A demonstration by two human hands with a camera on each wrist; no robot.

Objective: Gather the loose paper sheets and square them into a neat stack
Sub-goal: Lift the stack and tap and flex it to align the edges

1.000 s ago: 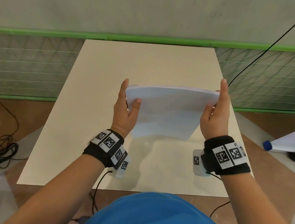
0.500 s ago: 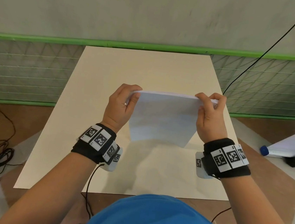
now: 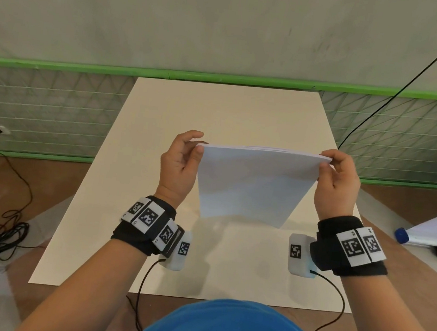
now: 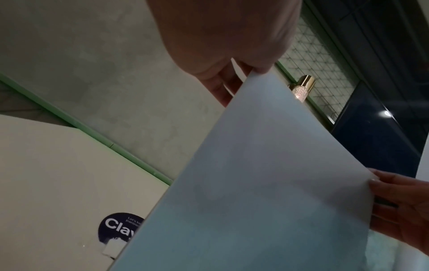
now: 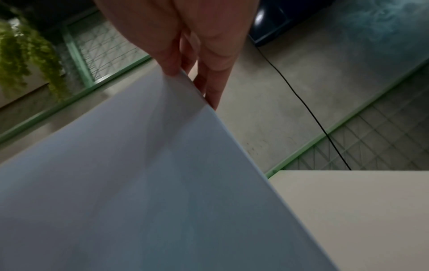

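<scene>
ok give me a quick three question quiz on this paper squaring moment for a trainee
1. True or false: the paper stack lies flat on the table.
2. Which hand grips the stack? A. only the left hand B. only the right hand C. both
3. Fill in: each hand pinches one top ____ of the stack.

Key
1. False: it is held upright, and its lower edge appears to be just above the table.
2. C
3. corner
</scene>
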